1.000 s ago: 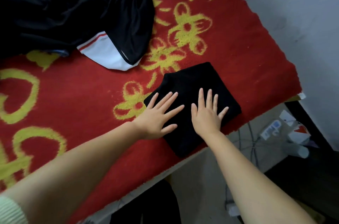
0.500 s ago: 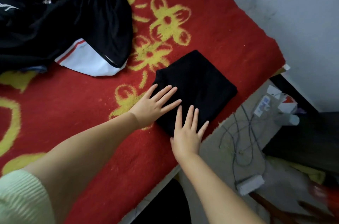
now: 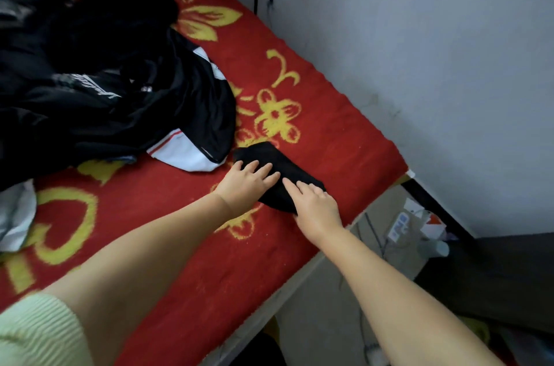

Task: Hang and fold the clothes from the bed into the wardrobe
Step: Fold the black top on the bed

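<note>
L hand + R hand flat, fingers spread, on folded black garment; bed edge.

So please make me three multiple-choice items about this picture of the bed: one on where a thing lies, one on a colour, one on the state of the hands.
1. Where does the folded black garment lie?
A. near the bed's edge by the wall
B. on the floor
C. on top of the clothes pile

2. What colour is the blanket under it?
A. blue with white stripes
B. red with yellow flowers
C. plain grey

3. What are the hands doing?
A. both rest on the folded garment
B. both hold a hanger
C. one lifts the clothes pile

Answers: 1 A, the garment sits on the blanket near the wall-side edge, apart from the clothes pile. 2 B, red cloth with yellow flowers shows around it. 3 A, the left hand and right hand both lie on it.
</note>
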`<state>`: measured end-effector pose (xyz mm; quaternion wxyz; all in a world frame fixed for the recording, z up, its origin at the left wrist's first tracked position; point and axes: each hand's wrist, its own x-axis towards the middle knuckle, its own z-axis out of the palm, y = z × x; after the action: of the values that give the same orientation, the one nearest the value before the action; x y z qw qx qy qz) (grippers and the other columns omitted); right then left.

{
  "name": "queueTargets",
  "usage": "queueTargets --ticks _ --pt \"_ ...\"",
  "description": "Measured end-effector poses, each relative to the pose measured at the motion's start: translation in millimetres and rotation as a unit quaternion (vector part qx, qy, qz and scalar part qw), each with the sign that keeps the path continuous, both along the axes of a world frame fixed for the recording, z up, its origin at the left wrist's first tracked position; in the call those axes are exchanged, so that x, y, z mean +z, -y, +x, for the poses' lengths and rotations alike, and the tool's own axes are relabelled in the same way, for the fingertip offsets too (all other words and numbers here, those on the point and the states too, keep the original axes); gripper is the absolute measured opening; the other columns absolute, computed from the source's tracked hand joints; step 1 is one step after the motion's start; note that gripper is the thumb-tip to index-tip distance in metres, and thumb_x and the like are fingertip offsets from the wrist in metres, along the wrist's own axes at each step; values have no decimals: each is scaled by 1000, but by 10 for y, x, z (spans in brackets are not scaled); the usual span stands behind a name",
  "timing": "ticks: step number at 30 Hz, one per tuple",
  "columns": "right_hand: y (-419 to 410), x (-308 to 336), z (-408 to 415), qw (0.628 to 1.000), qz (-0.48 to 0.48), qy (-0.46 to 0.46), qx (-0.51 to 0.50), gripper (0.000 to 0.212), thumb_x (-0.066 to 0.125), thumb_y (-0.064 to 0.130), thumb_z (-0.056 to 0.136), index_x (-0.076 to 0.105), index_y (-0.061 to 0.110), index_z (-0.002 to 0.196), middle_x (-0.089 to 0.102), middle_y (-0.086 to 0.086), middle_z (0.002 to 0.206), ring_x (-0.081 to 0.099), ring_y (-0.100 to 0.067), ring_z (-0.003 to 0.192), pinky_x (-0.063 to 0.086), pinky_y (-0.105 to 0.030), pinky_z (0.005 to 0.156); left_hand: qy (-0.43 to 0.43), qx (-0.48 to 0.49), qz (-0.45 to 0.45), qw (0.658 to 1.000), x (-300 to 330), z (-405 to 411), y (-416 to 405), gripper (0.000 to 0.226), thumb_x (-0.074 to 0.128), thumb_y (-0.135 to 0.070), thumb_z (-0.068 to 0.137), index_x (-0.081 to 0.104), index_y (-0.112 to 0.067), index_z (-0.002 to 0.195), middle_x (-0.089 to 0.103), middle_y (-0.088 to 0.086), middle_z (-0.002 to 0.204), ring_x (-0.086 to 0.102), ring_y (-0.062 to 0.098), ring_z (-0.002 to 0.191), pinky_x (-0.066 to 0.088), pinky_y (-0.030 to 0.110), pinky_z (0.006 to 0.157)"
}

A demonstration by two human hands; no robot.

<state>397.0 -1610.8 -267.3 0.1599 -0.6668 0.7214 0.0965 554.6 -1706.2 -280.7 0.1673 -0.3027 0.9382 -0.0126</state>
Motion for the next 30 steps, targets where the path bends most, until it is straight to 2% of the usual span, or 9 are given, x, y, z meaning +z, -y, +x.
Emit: queueTargets --ticks 8,12,16,18,21,24,25,28,30 --pt "328 904 771 977 -61 -10 204 71 48 5 94 14 24 153 34 -13 152 32 -37 138 33 -50 108 10 161 -67 985 931 1089 -291 67 50 -18 92 18 -21 151 22 8 157 30 30 141 24 48 112" --pt "389 1258 1291 938 -103 -16 331 75 52 6 92 13 27 153 35 -8 151 33 -34 138 34 -46 107 -17 265 -135 955 1413 1600 -759 65 73 -19 74 53 -21 136 55 9 137 58 30 118 45 49 98" --pt "206 1561 1901 887 -121 -12 445 70 47 10 95 11 28 153 32 -7 152 30 -33 140 33 -45 108 15 396 -129 909 1666 2156 -1396 64 41 -13 95 14 -24 152 19 8 158 25 31 142 18 52 113" --pt "-67 1687 2267 847 -131 -1 515 69 45 11 97 10 28 153 30 -7 154 28 -32 141 31 -45 110 52 463 -134 875 1798 2424 -1927 64 40 -13 97 11 -24 153 16 9 159 22 32 143 17 52 114" --pt "-522 1812 2760 786 -141 -3 602 73 49 12 95 7 28 153 29 -6 154 27 -33 142 31 -45 110 50 536 -128 833 1949 2694 -2728 64 44 -14 96 15 -25 152 19 11 158 24 33 143 20 52 113" --pt "-1201 1912 3273 710 -144 2 689 76 53 15 94 6 28 153 28 -6 154 26 -32 142 30 -44 112 40 598 -164 783 2178 2846 -3679 66 77 -24 75 52 -27 136 55 11 137 57 30 120 47 47 96" --pt "-1489 1928 3453 681 -140 5 719 75 52 17 95 6 28 153 27 -6 155 25 -31 143 29 -45 112 47 630 -155 759 2190 2890 -4063 66 76 -23 75 52 -27 136 55 11 136 57 30 120 48 47 96" --pt "-2364 1953 3875 602 -132 18 787 66 45 17 99 8 27 153 28 -6 154 26 -31 142 30 -45 111 64 724 -98 680 2092 3038 -5155 66 46 -11 94 17 -24 152 21 11 157 26 33 141 22 51 113" --pt "-3076 1967 4110 542 -132 29 830 67 45 15 98 9 26 153 30 -7 153 28 -32 141 31 -45 110 68 761 -103 637 2143 3011 -5945 68 55 -14 88 27 -24 149 31 11 153 36 32 137 29 49 110"
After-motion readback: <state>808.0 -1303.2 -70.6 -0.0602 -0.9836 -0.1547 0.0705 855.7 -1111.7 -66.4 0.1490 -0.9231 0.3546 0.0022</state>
